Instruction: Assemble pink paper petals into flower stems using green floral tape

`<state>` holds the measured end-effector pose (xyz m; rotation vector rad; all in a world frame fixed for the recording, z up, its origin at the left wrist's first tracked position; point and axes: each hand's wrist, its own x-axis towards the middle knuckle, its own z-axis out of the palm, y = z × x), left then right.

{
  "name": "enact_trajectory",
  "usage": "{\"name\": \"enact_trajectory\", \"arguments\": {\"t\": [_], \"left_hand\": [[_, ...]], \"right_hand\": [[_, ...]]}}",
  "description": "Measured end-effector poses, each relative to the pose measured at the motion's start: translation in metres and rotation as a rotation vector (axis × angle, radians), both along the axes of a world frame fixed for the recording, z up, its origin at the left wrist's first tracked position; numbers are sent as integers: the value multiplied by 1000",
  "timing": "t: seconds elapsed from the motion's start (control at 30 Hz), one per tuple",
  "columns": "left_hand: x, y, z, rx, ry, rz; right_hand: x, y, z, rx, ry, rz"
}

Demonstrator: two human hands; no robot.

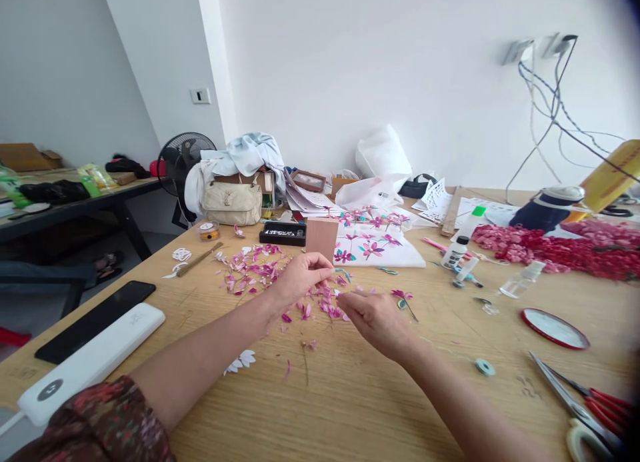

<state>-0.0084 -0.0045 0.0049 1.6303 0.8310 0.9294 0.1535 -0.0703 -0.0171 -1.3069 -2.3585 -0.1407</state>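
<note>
My left hand (306, 275) is raised over the middle of the table with thumb and fingers pinched together. Just past its fingertips shows a small curved teal piece (343, 273); I cannot tell if it is in the pinch. My right hand (375, 319) is closed, knuckles up, a short way to the right and nearer to me. Whatever is in its fingers is hidden. Loose pink petals (260, 265) are strewn under and left of the hands. A pink flower on a stem (403, 295) lies beyond my right hand. A small stemmed blossom (309, 345) lies in front.
Finished pink flowers (371, 249) rest on white sheeting behind a pink block (321, 239). Red-handled scissors (565, 382), a red-rimmed dish (555, 329), bottles (456, 252) and a thread spool (485, 367) stand right. A white power bank (95, 355) and black phone (95, 319) lie left.
</note>
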Motion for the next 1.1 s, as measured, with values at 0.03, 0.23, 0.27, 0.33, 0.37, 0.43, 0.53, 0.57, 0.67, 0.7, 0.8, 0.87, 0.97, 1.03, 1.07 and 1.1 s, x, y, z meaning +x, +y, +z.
{"name": "enact_trajectory", "arguments": {"t": [0.03,0.23,0.27,0.33,0.37,0.43,0.53,0.57,0.67,0.7,0.8,0.87,0.97,1.03,1.07,1.1], "left_hand": [[0,2,-2,78,76,42],[2,-7,-1,319,362,-220],[2,-11,1,247,339,-311],[3,-16,5,61,258,-393],[3,-17,6,-21,205,-382],[2,-17,7,-120,78,-295],[0,-10,5,-122,-62,-148],[0,-7,4,-91,-51,-101],[-1,0,1,109,147,40],[-1,1,0,201,231,74],[0,0,-1,372,399,7],[0,-4,-1,310,392,-172],[-1,-12,4,40,261,-391],[-1,-16,8,-118,160,-406],[-1,-17,10,-173,104,-380],[0,-17,10,-206,43,-341]], "right_hand": [[-3,-4,3,43,-32,21],[12,-8,19,119,115,-71],[17,-5,19,107,162,-120],[24,3,14,63,220,-198],[25,7,11,28,228,-215],[23,12,2,-54,207,-202],[12,9,-5,-111,91,-108],[7,7,-5,-99,42,-80],[0,-2,0,-24,-59,-15],[1,-4,4,-2,-62,-1],[10,-5,13,43,27,-18],[18,-1,16,54,121,-91],[27,6,12,5,199,-167],[26,10,4,-59,211,-155],[23,11,0,-84,203,-140],[20,12,-3,-97,184,-120]]}}
